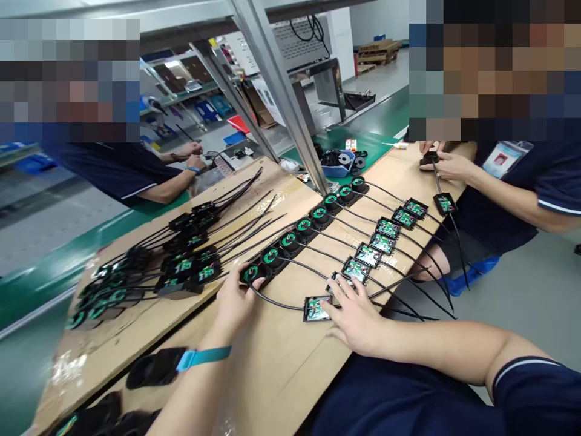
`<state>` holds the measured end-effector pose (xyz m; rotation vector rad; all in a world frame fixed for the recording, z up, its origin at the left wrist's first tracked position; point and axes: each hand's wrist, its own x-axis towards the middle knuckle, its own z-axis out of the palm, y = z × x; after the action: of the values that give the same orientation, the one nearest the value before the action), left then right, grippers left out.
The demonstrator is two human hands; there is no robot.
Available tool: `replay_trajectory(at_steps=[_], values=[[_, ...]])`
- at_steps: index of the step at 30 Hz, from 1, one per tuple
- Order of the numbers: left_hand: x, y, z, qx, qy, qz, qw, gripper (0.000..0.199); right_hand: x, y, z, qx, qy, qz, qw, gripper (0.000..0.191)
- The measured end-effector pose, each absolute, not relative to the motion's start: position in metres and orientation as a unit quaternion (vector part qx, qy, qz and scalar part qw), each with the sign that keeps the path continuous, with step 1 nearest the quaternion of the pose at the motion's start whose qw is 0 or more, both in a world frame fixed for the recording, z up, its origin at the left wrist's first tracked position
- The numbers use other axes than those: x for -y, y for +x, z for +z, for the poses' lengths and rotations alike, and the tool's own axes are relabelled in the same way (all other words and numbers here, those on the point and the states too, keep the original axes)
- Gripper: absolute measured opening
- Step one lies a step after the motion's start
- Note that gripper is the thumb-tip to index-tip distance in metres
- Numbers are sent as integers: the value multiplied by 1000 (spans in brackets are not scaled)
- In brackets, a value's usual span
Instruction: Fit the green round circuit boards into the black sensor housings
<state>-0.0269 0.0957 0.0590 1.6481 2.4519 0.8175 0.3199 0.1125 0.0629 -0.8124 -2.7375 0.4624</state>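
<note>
My left hand (235, 300) is wrapped round a round black housing (251, 274) with a green ring-shaped circuit board inside, at the near end of a row of similar housings (288, 241). A black cable (276, 304) runs from it to a small rectangular black box (317, 309) with a green circuit board. My right hand (356, 318) lies with fingers spread over this box and the one behind it, partly covering both. Farther back, more open boxes (382, 243) line the board, each cabled to a housing.
At left, a wooden board (131, 333) bears piled cabled units (184, 266). Loose black parts (157, 366) lie near my left forearm. A metal post (290, 91) rises behind the row, beside a blue bin (336, 163). At right, a co-worker's hands (447, 165) hold a black part; another person works at left.
</note>
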Motion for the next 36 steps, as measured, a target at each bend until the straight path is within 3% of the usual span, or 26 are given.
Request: replay_trajectory(at_steps=[4,13,19,23,29,34,36], values=[[-99,-29,58,-784,556,275,28,55,-124,323,59,938,-285,132,148,42],[-115,-28,50,-752,583,307,12,52,-135,331,61,936,-286,124,166,39],[-124,-10,42,-747,561,356,22,51,-155,344,81,940,-252,158,169,49],[-115,7,25,-749,509,424,-16,59,-234,355,100,915,-321,93,225,39],[-118,4,12,-737,524,426,-33,64,-406,323,118,869,-467,36,159,63],[-119,-3,9,-746,511,423,-63,69,-445,316,117,876,-473,36,89,38],[-120,-5,6,-752,507,416,-67,72,-447,316,109,869,-486,16,87,38]])
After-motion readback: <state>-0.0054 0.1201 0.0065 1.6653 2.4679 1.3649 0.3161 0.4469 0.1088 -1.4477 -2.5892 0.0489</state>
